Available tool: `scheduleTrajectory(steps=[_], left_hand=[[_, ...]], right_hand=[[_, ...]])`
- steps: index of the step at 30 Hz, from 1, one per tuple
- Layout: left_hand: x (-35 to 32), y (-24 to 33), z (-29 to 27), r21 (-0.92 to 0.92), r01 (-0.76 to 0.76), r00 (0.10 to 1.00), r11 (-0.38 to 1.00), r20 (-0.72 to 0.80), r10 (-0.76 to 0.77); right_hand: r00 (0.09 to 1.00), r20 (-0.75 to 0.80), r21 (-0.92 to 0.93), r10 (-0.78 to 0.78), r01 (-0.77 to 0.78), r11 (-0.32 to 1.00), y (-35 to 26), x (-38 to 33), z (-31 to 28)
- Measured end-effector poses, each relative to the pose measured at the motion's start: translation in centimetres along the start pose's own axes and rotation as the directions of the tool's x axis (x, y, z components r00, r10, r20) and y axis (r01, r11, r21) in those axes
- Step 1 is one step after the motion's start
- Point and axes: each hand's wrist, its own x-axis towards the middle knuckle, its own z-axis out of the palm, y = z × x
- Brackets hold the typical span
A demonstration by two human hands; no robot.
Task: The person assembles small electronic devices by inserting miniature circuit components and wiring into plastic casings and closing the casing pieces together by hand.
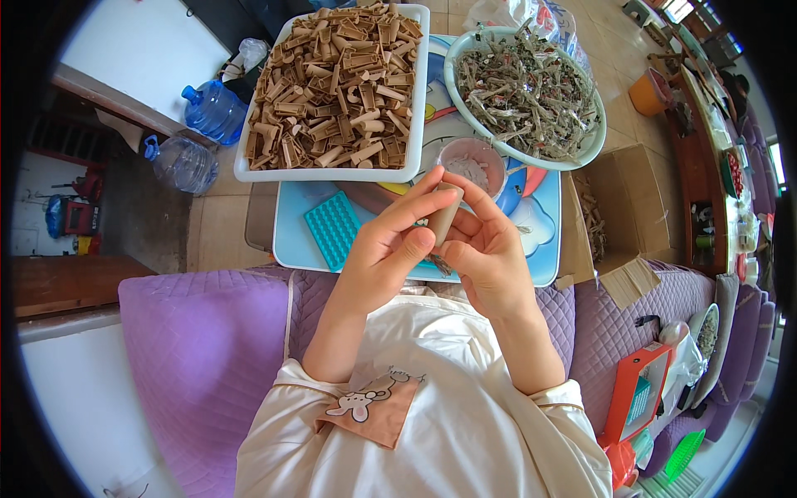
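Note:
Between my two hands is a tan plastic tube-shaped casing [446, 217], tilted, above the near side of a small table. My left hand [394, 236] has its fingers bent around the casing's upper left side. From the other side, my right hand [491, 253] grips it, thumb near its lower end. Just below the fingers a small tuft of wire-like parts [440, 264] shows; my hands partly cover it. A teal ridged board [332, 226] lies to the left of my left hand. Behind the fingertips stands a pink bowl [491, 163] with whitish contents.
A white tray [332, 175] heaped with tan casings stands at the back left of the blue table [290, 224]. Back right, a pale green basin [599, 124] holds many clear, wiry parts. A cardboard box [631, 199] stands right; purple quilted seating [207, 349] lies around me.

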Motion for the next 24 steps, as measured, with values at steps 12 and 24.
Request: scheduleTrajectory(steps=[12,24], left_hand=[[0.0,0.9,0.0,-0.246,0.161,0.984,0.956,-0.037,-0.175],[0.3,1.0,-0.7,0.076,0.177,0.984,0.981,-0.049,-0.173]], right_hand=[[0.997,-0.014,-0.147,-0.072,0.069,0.987,0.3,-0.3,0.9],[0.981,-0.068,-0.303,-0.179,0.15,0.941,1.6,0.0,0.9]])
